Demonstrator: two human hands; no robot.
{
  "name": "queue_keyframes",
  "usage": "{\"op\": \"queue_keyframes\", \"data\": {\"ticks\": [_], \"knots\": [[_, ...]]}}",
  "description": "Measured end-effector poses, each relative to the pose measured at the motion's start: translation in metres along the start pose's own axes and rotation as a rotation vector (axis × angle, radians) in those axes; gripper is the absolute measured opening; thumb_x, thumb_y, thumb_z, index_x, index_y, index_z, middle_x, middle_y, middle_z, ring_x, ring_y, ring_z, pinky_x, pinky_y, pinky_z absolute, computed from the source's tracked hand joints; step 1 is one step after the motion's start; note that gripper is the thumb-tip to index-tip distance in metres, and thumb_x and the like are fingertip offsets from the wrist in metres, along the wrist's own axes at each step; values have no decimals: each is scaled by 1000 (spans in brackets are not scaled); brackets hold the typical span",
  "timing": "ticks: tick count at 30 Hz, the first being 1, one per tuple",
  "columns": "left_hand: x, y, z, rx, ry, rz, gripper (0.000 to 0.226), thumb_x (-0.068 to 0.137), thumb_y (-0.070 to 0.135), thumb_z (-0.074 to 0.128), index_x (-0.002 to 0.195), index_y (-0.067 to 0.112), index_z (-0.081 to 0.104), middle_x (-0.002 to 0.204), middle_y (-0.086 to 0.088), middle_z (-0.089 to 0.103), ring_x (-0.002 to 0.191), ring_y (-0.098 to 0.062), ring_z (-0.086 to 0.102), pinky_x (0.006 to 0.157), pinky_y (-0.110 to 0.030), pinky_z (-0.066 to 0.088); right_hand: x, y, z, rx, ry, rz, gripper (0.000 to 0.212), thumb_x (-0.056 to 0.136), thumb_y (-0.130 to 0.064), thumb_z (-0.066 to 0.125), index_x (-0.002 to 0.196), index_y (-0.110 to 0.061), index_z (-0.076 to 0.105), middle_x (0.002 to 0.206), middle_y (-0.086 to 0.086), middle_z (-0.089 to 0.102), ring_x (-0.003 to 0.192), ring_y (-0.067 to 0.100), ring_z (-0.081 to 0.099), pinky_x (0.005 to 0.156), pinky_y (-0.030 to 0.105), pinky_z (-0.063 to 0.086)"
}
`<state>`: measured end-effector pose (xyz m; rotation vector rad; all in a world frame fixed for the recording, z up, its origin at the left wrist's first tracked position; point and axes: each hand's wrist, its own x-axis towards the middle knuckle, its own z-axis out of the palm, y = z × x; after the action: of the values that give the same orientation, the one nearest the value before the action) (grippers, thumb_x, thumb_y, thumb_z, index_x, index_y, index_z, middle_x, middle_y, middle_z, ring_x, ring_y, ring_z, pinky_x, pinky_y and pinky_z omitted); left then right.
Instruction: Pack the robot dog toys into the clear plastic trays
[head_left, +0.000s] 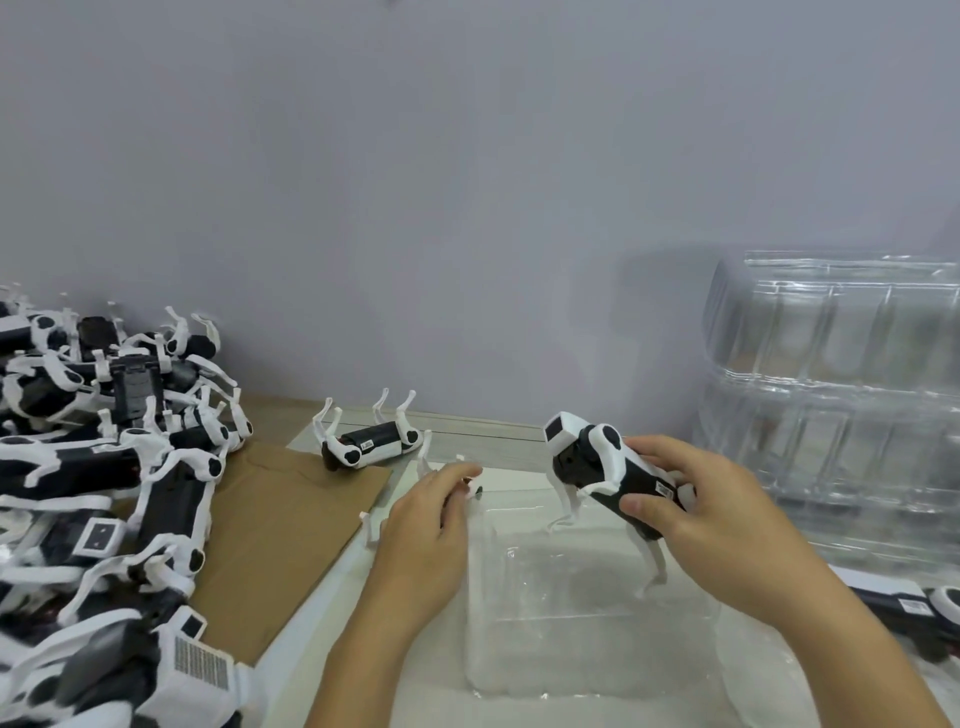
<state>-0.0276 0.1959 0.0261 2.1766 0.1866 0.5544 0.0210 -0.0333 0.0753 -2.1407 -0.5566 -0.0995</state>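
— Where's the dog now?

— My right hand (711, 514) has its fingers and thumb curled round the body of a robot dog toy (608, 467), held legs-down above the far edge of the clear plastic tray (597, 623) in front of me.

— And the other hand?

— My left hand (431, 525) lies over a second toy (470, 486) at the tray's left edge; it's mostly hidden, so I can't tell whether I'm gripping it.

— How do you seat it well?

— I'd say fold the legs in, line the body up with the moulded recess, and lower it flat instead of forcing it.
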Motion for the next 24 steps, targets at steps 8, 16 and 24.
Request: {"op": "queue_keyframes", "data": {"ticks": [8,16,24], "knots": [[11,-21,-42,57,338,-98,64,64,-34,34,76,19,68,71,-10,60,59,-13,48,51,-7,37,-1,-2,3,-5,-5,22,46,86,-12,71,90,-58,62,88,-24,68,79,5,64,77,25,51],[8,-20,-51,469,267,-186,51,83,-13,49,89,34,68,87,16,61,92,-8,37,81,-31,18,0,0,5,-28,-33,43,39,88,-12,69,110,-44,67,94,-17,71,84,8,64,85,34,53],[12,34,-1,-78,208,135,23,92,8,57,95,29,65,97,21,66,98,4,59,86,-9,41,1,3,6,-26,-28,35,41,89,-14,69,110,-48,65,94,-18,70,82,7,63,81,30,54]]}}
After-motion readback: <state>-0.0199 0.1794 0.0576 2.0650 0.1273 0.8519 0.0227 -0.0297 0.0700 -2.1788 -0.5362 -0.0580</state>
